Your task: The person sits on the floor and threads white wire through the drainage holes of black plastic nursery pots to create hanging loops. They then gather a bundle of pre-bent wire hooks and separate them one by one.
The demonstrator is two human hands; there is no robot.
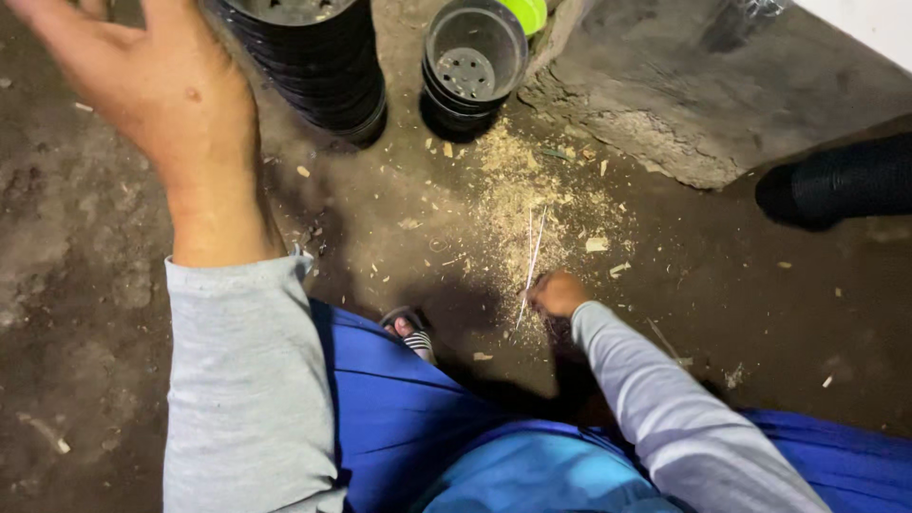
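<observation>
The right hand [558,294] is down at the dirt floor [722,285], fingers curled shut around the lower ends of thin pale sticks [534,252]. Two sticks can be counted: straight, very slender, whitish slivers that rise from the fist side by side, spreading slightly toward their tips, over a patch of sawdust [518,204] and small wood chips. They lie near the middle of the view, below the pots. The left hand [142,81] is lifted high at the upper left, palm open and holding nothing; its fingertips run out of view. Its nearest things are the black plastic pots: one tall nested stack [318,66] just to its right, and a second, shorter stack [472,66] beside that, its drain holes showing in the bottom. How many pots each stack holds cannot be told. One bright green rim [528,13] peeks out behind the shorter stack. One sandalled foot [410,332] shows below the sawdust, between the grey sleeves. A dark ribbed object [841,180] lies at the right edge.
</observation>
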